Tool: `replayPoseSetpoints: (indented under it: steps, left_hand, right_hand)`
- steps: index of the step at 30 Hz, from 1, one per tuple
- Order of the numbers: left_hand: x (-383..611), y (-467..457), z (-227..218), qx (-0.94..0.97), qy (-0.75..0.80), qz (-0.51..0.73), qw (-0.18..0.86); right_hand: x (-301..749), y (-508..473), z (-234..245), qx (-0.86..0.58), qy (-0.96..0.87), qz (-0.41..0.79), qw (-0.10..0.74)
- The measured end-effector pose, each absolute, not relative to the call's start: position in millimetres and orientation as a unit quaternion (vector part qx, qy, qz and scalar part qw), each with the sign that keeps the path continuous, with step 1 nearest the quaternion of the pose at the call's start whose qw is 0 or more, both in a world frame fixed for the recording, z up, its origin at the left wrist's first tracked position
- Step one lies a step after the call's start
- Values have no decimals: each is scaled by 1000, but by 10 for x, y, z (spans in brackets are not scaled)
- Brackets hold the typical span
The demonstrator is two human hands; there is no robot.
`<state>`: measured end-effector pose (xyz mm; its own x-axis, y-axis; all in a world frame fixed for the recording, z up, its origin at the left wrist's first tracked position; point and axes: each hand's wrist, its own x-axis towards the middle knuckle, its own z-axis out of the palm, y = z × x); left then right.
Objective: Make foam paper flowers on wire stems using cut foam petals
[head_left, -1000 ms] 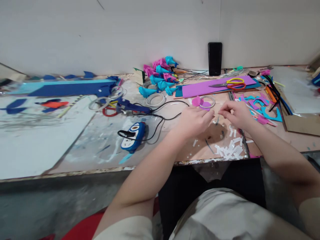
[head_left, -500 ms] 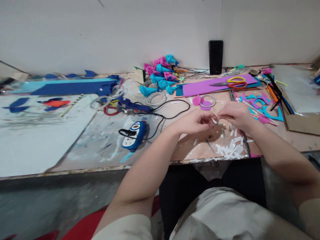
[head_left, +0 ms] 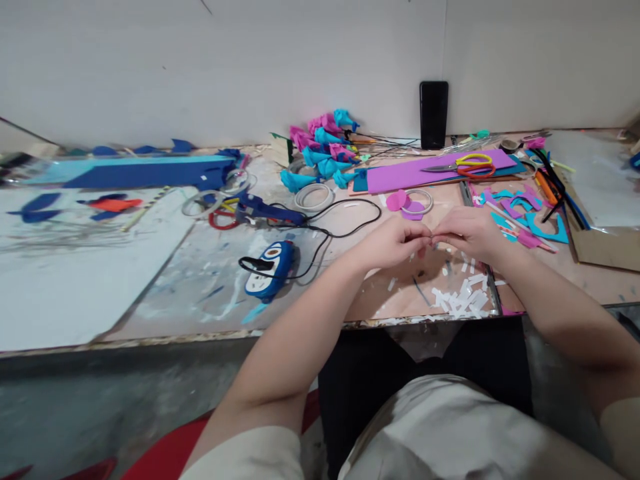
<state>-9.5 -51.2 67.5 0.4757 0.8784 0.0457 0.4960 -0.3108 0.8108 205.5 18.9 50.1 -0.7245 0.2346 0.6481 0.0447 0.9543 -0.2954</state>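
My left hand [head_left: 399, 244] and my right hand [head_left: 467, 233] meet fingertip to fingertip over the table board, both closed in a pinch. Whatever lies between the fingers is too small and covered to make out. White paper strips [head_left: 463, 297] are scattered below my right hand. Just beyond the hands lie pink and purple paper circles [head_left: 397, 200] and a roll of tape [head_left: 419, 201]. Scissors with yellow and orange handles [head_left: 473, 165] rest on a purple sheet [head_left: 400, 175].
Blue and pink paper flowers [head_left: 320, 150] on wires lie at the back. A phone [head_left: 433, 115] leans on the wall. To the left are a glue gun [head_left: 270, 212], a blue-and-white power strip [head_left: 270, 270] and a cord [head_left: 357, 235]. Cut scraps [head_left: 547, 227] lie right.
The fingertips of both hands have drawn closer together. A small white bit that showed between them is now covered. The table items stay where they were.
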Motion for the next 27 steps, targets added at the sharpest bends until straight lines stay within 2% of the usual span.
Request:
replayPoseSetpoints:
  steps: [6, 9, 12, 16, 19, 22, 25, 27]
  left_hand:
    - [-74, -543, 661, 782, 483, 269, 285]
    - [-46, -566, 604, 810, 495, 271, 159]
    - [-13, -579, 512, 828, 507, 242, -1]
    - [25, -592, 433, 849, 473, 200, -123]
    - [52, -614, 442, 867, 434, 173, -173]
    - [65, -621, 446, 871, 420, 163, -194]
    - [56, -600, 408, 862, 446, 167, -175]
    - [42, -581, 385, 845, 485, 167, -154]
  right_hand:
    - [2055, 165, 552, -122, -926, 136, 331]
    - [2045, 125, 588, -177, -908, 191, 329]
    - [2017, 100, 596, -279, -853, 313, 312]
    - [1972, 123, 552, -370, -675, 586, 251]
    - [1958, 162, 526, -401, -537, 719, 185]
    - [1965, 186, 530, -404, -480, 765, 146]
    - [1978, 192, 541, -389, -512, 749, 161]
    - [1992, 193, 547, -377, -588, 685, 209]
